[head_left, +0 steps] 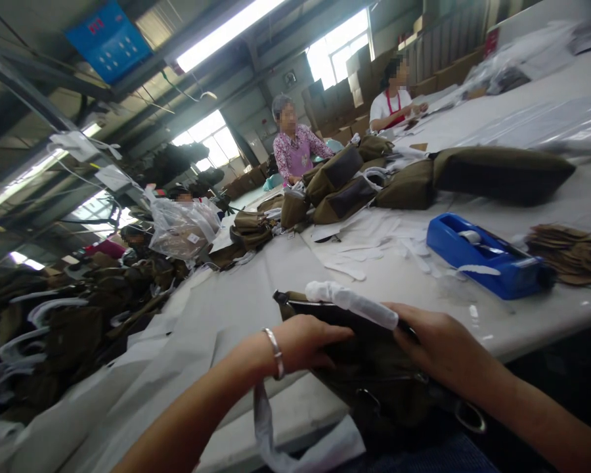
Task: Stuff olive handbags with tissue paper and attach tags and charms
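A dark olive bag (pixel 374 368) with a zipper along its top edge rests at the table's near edge, partly over my lap. One handle, wrapped in white material (pixel 352 303), lies across its top. My left hand (pixel 310 338), with a silver bangle at the wrist, is on the bag's near side, its fingertips against the dark fabric by the zipper. My right hand (pixel 426 335) grips the bag's right upper edge beside the wrapped handle's end. Another white-wrapped strap (pixel 270 427) hangs below my left wrist. Metal rings show at the bag's lower right.
A blue tape dispenser (pixel 487 256) stands right of the bag, near brown paper pieces (pixel 571 253). Olive bags (pixel 342 174) are piled farther back on the white table (pixel 256 282). More bags (pixel 73 328) heap at the left. Several people work beyond.
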